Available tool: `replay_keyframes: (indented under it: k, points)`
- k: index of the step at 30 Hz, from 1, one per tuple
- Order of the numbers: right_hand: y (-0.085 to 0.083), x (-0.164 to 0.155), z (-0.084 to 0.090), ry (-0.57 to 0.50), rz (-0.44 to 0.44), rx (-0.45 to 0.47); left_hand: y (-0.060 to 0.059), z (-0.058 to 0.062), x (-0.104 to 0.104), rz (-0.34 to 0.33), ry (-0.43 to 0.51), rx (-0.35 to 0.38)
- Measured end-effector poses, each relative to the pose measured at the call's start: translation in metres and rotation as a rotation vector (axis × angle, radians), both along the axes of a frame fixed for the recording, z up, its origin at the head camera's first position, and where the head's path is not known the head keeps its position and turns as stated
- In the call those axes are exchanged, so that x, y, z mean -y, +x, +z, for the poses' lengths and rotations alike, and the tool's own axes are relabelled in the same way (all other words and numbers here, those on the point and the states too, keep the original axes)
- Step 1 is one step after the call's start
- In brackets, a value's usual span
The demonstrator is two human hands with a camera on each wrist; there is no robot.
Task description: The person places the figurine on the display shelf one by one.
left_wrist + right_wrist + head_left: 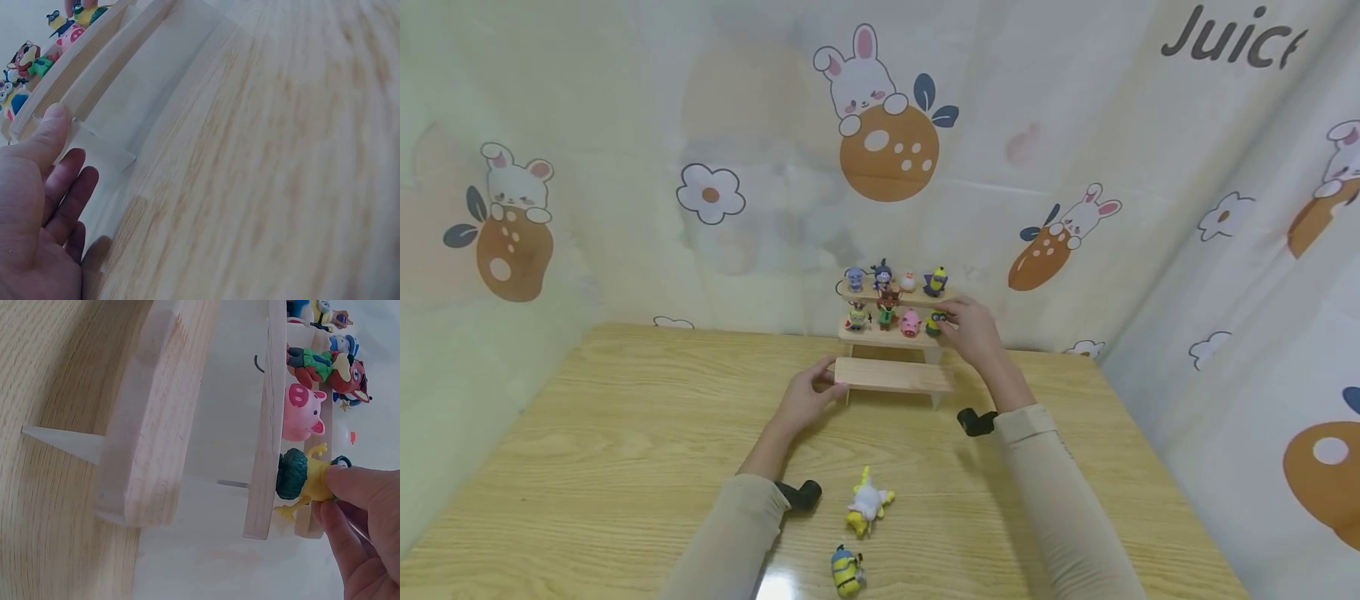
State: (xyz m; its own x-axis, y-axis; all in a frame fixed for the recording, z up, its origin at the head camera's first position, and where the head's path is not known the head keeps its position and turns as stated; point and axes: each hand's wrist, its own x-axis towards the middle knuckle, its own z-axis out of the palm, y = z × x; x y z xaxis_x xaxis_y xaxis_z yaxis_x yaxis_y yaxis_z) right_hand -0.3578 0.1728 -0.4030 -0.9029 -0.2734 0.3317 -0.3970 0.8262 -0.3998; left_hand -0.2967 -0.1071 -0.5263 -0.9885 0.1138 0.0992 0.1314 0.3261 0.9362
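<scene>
A small three-tier wooden display stand (891, 375) stands at the back of the table. My left hand (805, 396) grips the left end of its lowest board, thumb at the edge. At the right end of the middle tier, my right hand (973, 333) pinches a yellow minion figure in a green skirt (320, 482) by its head. The figure is upright, its skirt at the board's surface. Beside it sits a pink pig figure (303, 411), then a fox figure in green (328, 369) and another minion figure (856, 317). The lowest board bears no figures.
Several figures line the top tier, including a white chicken-like figure (907, 282) and a yellow-and-blue one (936, 282). Nearer me lie a white-and-yellow figure (868, 503) and a blue-and-yellow minion figure (847, 572). A patterned curtain (760, 250) hangs behind the table.
</scene>
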Motion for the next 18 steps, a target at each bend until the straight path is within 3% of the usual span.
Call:
replay_keyframes:
  k: [18]
  points:
    - [-0.0058, 0.0024, -0.0043, -0.012, -0.043, 0.009, -0.0033, -0.0038, 0.0009, -0.008, -0.003, -0.003]
